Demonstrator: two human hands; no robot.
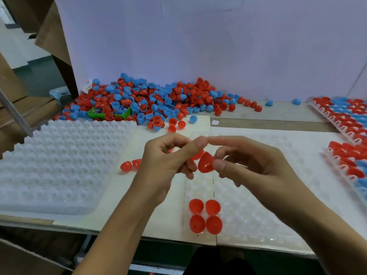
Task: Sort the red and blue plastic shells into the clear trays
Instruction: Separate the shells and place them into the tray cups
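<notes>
Early stage: four red shells [205,216] seated in the tray [258,215] below the fingers. Right fingers [219,165] pinch a red shell [205,162]; left fingers [196,144] clamp another. Large pile [143,100] beyond remains.

Both hands meet above the clear tray [248,205]; right hand [256,161] pinches a red shell [205,162], left hand [168,157] grips another, mostly hidden. 4 red shells [205,215] sit in tray's near-left corner. Mixed red/blue pile [143,98] at rear.
</notes>
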